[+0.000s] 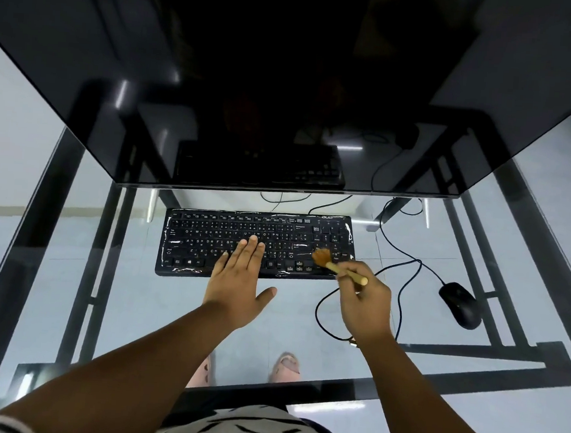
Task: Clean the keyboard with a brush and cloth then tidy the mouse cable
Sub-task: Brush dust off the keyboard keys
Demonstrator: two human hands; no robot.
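A black keyboard [208, 241] under a clear plastic cover lies on the glass desk [142, 307] below the monitor. My left hand [239, 280] rests flat on the keyboard's middle keys, fingers spread. My right hand [366, 303] grips the wooden handle of a small brush [328, 261], whose brown bristles touch the keys at the keyboard's right end. A black mouse [460, 304] sits to the right, its black cable [406, 258] looping loosely across the glass behind my right hand. No cloth is in view.
A large dark monitor [287, 81] overhangs the far side of the desk. The black desk frame [470, 351] shows through the glass. My feet [287, 368] in sandals are visible on the floor below.
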